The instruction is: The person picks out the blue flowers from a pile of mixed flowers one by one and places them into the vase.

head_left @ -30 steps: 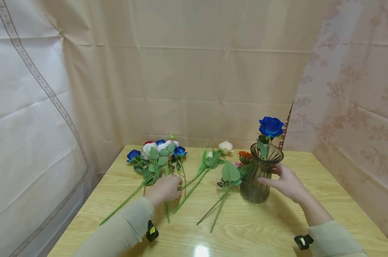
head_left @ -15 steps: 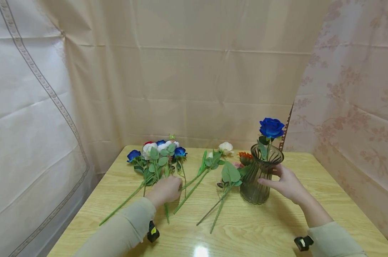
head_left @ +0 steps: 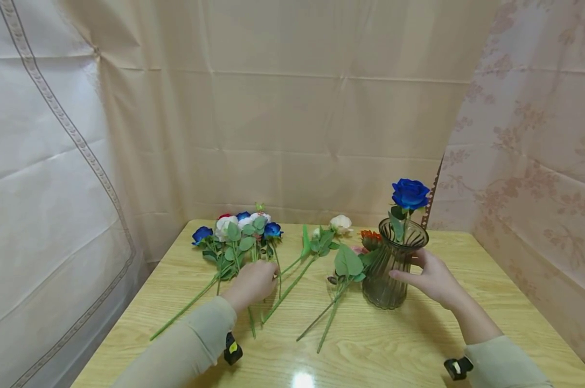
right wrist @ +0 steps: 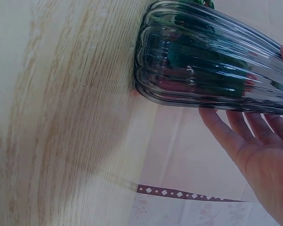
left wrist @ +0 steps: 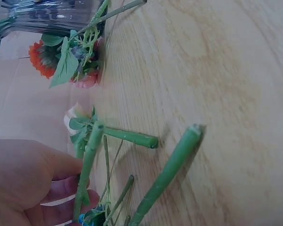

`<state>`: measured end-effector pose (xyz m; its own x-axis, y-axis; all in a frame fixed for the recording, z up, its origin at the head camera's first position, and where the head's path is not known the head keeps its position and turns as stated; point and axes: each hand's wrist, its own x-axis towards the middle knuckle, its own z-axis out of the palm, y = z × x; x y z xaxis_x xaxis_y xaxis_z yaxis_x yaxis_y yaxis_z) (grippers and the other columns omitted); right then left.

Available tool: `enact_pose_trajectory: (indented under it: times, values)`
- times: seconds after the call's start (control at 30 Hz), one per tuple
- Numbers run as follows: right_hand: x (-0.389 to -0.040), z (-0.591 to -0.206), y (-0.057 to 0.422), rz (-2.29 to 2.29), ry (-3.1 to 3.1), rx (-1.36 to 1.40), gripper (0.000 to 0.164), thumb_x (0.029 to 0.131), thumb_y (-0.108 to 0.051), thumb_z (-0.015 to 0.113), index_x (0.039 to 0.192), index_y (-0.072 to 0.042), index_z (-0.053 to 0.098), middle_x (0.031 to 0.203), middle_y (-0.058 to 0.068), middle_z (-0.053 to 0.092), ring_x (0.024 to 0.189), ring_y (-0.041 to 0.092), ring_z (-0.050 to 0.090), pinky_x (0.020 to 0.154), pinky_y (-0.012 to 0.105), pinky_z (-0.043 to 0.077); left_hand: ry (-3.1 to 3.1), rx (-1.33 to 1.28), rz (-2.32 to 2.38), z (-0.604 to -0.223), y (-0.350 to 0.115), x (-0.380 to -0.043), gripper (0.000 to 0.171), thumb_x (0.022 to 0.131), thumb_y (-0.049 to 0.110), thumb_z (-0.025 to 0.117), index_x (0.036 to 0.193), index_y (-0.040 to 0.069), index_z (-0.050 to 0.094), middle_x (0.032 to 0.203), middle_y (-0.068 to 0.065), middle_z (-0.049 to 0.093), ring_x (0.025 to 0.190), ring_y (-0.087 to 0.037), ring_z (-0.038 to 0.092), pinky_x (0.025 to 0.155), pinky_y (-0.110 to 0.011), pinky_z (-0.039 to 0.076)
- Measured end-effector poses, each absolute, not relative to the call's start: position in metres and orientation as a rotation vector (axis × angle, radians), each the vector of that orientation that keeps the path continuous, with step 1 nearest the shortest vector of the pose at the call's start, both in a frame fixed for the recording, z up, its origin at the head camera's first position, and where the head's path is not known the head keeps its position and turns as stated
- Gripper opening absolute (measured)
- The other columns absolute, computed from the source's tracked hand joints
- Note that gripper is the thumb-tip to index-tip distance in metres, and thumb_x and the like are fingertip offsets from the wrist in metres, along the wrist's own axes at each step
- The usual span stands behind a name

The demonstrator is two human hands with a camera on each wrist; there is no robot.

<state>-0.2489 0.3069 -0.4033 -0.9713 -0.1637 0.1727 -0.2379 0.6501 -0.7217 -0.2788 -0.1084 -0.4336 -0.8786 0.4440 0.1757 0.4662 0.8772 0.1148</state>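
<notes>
My left hand [head_left: 253, 283] pinches a green flower stem [left wrist: 88, 165] between thumb and fingers, its cut end pointing up in the left wrist view. From that hand the stem runs toward a long green leaf [head_left: 305, 241] at the table's middle. With thumb in front and fingers around the far side, my right hand [head_left: 433, 280] grips a ribbed, smoky glass vase [head_left: 387, 283]. The vase stands on the table, holding one blue rose [head_left: 411, 194] whose bloom rises above the rim. In the right wrist view, fingertips press along the glass wall [right wrist: 193, 70].
Left of centre lies a pile of blue, white and red flowers, including a white bloom [head_left: 226, 227]. A cream flower [head_left: 340, 223] lies toward the back. An orange flower [head_left: 370, 238] and leafy stems [head_left: 348, 261] lie against the vase's left. Cloth hangs behind the wooden table [head_left: 384, 350].
My left hand has risen slightly, and the pinched stem and its long leaf have shifted with it. The right hand and the vase stay in place.
</notes>
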Motion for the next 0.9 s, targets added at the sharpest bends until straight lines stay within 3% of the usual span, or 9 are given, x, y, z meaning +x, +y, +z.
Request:
enact_pose_trajectory:
  times: [0.4,0.63,0.9]
  values:
    - [-0.247,-0.402,0.308,1.241,-2.78,0.359,0.078,0.081,-0.052,0.068,0.138,-0.01,0.037,0.136,0.019,0.045,0.125,0.041,0.039,0.091,0.066,0.034,-2.903,-0.59,-0.262,-0.433,-0.109,-0.279,0.014,0.089,0.02,0.067,0.101,0.013,0.068,0.086,-0.001,0.068,0.07,-0.018,0.064,0.055,-0.039,0.05]
    - [-0.246,-0.402,0.308,1.255,-2.781,0.364,0.077,0.081,-0.052,0.068,0.139,-0.011,0.037,0.136,0.018,0.045,0.125,0.041,0.039,0.091,0.066,0.034,-2.934,-0.672,-0.314,-0.43,-0.099,-0.274,0.02,0.091,0.024,0.062,0.107,0.014,0.068,0.085,0.004,0.067,0.071,-0.011,0.062,0.059,-0.033,0.049]
    - [-0.249,-0.405,0.309,1.224,-2.754,0.398,0.079,0.08,-0.05,0.07,0.14,-0.01,0.036,0.133,0.016,0.048,0.122,0.039,0.043,0.091,0.063,0.036,-2.864,-0.848,-0.293,-0.433,-0.084,-0.263,0.021,0.089,0.027,0.065,0.105,0.013,0.07,0.076,0.009,0.064,0.062,-0.004,0.057,0.057,-0.026,0.048]
